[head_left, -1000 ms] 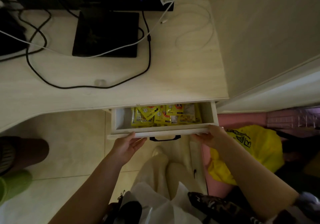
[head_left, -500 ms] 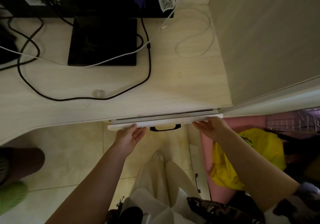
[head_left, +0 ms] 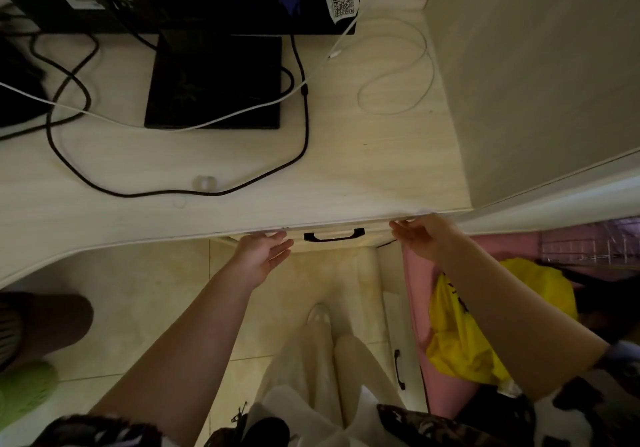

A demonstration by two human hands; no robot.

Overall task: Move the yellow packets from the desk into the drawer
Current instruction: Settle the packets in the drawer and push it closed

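- The left hand [head_left: 260, 252] is spread, palm turned up and fingers loosely fanned, its fingertips [head_left: 277, 236] touching the lower edge of the drawer [head_left: 332, 243] front at about 9 o'clock from the black handle [head_left: 334, 234]. It holds nothing.
- The right hand [head_left: 423, 237] is likewise spread flat, fingers stretched toward 9 o'clock, resting against the drawer front's right end, at 3 o'clock from the handle. It also grips nothing.
- The drawer sits pushed in under the edge of the pale wood surface [head_left: 346, 169], only its front face and handle showing between the two hands.
- No yellow packets show; the drawer's inside is hidden, so I cannot tell what lies in it.
- On the surface, toward 12 o'clock from the hands, stands a black monitor base [head_left: 214, 83], with a black cable [head_left: 306, 128] looping around it and a white cable [head_left: 394, 93] coiled at 1 o'clock.
- Below, at 4 o'clock from the right hand, a yellow bag [head_left: 460, 335] lies beside something pink.
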